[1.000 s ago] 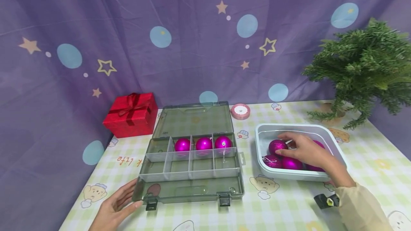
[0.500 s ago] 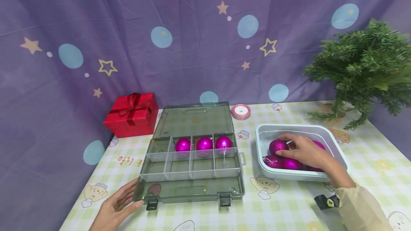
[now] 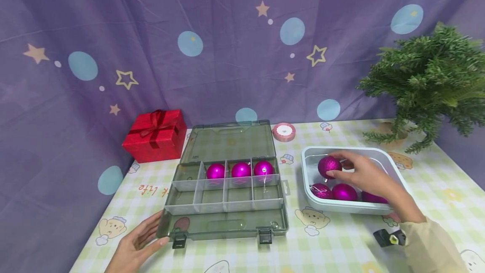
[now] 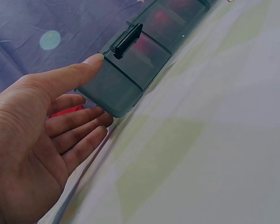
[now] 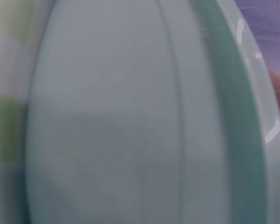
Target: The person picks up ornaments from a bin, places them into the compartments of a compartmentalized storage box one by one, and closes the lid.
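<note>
In the head view my right hand pinches a glittery magenta Christmas ball between thumb and fingers, above the light-blue tub. Below it in the tub lie a glitter ball and smooth magenta balls. My left hand touches the front left corner of a smoky clear compartment box, its fingers nearly straight in the left wrist view. The box's lid is raised at the back, and three shiny magenta balls fill compartments in its back row. The right wrist view mostly shows the tub's outer wall.
A red gift box stands at the back left. A pink ribbon roll lies behind, between box and tub. A small artificial tree rises at the back right. A black strap-like item shows beside the right sleeve.
My right hand has lifted the glitter ball slightly off the other balls in the tub, and its cap now shows underneath. My left hand stays at the box corner.
</note>
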Demonstrator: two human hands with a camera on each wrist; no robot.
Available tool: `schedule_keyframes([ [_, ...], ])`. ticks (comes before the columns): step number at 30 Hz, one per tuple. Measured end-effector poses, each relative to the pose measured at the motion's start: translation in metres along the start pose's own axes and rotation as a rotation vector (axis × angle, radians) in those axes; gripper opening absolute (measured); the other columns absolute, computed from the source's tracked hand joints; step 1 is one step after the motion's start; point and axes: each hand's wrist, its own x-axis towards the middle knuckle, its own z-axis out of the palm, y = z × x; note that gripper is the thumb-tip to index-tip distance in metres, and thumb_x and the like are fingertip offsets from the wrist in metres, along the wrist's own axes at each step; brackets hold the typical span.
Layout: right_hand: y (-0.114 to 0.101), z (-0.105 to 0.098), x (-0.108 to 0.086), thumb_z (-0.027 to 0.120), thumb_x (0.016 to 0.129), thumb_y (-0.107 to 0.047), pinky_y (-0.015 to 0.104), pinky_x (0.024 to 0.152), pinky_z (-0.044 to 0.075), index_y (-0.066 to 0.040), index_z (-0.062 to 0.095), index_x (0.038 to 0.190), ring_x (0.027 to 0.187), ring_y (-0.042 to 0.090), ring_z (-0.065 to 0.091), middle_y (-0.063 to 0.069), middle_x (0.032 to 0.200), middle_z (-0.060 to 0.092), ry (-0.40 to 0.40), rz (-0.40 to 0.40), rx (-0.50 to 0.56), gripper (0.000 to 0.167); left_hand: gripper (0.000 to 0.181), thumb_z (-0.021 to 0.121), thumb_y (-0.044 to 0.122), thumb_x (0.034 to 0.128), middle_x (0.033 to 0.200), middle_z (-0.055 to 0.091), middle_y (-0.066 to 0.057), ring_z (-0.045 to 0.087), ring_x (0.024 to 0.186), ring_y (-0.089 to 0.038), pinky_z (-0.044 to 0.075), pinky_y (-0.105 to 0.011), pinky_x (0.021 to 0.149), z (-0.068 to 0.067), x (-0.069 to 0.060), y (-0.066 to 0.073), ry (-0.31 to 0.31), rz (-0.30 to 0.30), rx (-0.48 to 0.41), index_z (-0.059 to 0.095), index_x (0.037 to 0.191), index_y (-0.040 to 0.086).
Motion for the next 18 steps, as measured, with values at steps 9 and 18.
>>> schedule_keyframes([
  [9, -0.017, -0.010, 0.000, 0.075, 0.098, -0.031, 0.061, 0.094, 0.054, -0.004, 0.061, 0.140, 0.113, 0.038, 0.067, 0.014, 0.124, 0.070, 0.028, 0.005, 0.019, 0.051, 0.078, 0.080, 0.038, 0.0931, 0.151, 0.051, -0.021, 0.054, 0.133, -0.031, 0.051, -0.017, 0.097, 0.001, -0.001, -0.002, 0.008, 0.019, 0.006, 0.046, 0.155, 0.006],
  [18, -0.033, -0.013, 0.005, 0.076, 0.098, -0.031, 0.052, 0.095, 0.055, -0.010, 0.060, 0.143, 0.115, 0.033, 0.066, 0.009, 0.128, 0.069, 0.049, -0.022, 0.027, 0.052, 0.077, 0.080, 0.038, 0.0927, 0.150, 0.052, -0.020, 0.057, 0.128, -0.015, 0.050, -0.016, 0.097, 0.000, -0.001, -0.003, 0.009, 0.030, -0.001, 0.047, 0.155, 0.006],
])
